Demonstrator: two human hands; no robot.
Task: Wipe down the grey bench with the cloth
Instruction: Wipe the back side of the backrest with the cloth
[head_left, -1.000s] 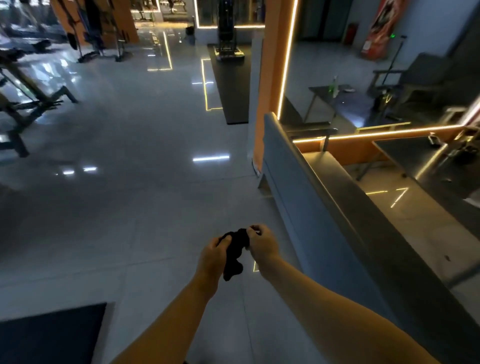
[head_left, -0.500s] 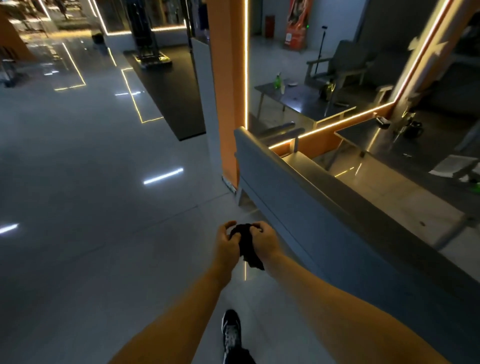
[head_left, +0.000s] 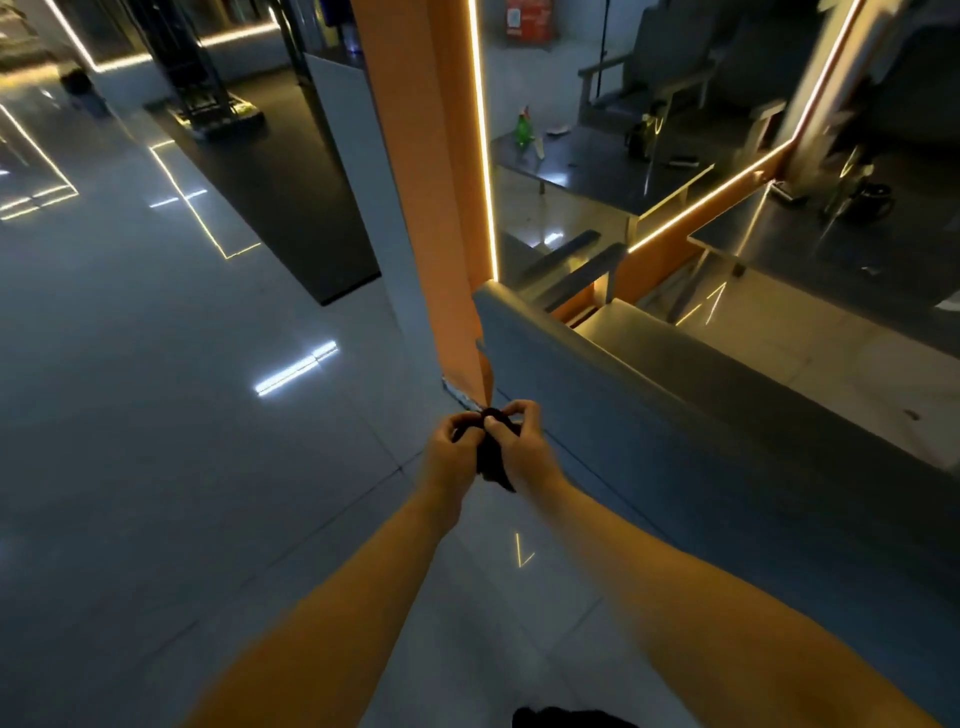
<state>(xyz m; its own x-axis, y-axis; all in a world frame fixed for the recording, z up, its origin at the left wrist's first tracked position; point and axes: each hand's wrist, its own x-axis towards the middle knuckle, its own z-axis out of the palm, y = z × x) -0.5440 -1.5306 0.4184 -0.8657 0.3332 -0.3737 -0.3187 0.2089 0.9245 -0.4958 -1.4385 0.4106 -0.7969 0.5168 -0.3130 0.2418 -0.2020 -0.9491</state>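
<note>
Hands: two are counted; the left hand (head_left: 449, 452) and the right hand (head_left: 519, 449) are held close together over the floor (head_left: 208, 415).
Cloth: one dark cloth (head_left: 491, 465) is pinched between both hands by curled fingers, with a tail left hanging below them.
Grey bench: one grey bench (head_left: 597, 395) is seen just right of the hands, apart from the cloth.
Far right: one green bottle (head_left: 523, 127) is stood on a dark desk (head_left: 597, 161).
</note>
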